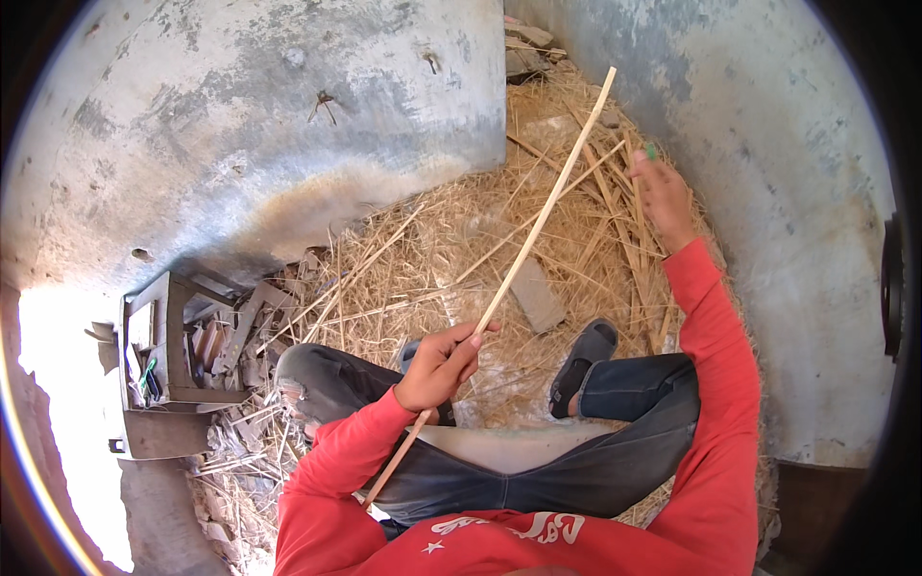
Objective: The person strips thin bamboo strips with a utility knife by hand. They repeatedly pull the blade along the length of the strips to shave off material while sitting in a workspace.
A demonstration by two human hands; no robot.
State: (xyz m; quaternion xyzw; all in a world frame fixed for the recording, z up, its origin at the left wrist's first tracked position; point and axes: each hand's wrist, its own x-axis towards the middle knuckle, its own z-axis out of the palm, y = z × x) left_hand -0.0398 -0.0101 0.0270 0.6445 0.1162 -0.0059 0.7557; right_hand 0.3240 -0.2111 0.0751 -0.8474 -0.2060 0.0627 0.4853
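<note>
My left hand [439, 368] is closed round a long, thin, pale bamboo strip [547, 213]. The strip slants from beside my left hip, through the fist, up to a free tip at the far right. Away from it, near the right wall, my right hand [665, 197] is raised with bent fingers. A small green thing [651, 151] shows at its fingertips; its kind cannot be made out. Both forearms are in red sleeves, and I sit with bent knees and dark sandals [584, 360] on the floor.
Shavings and loose strips [576, 240] litter the floor round a flat grey stone [538, 295]. Worn grey walls [384, 86] stand ahead and to the right [788, 211]. At left, a wooden box-like stand [178, 336] holds odds and ends, including a green-handled tool [150, 381].
</note>
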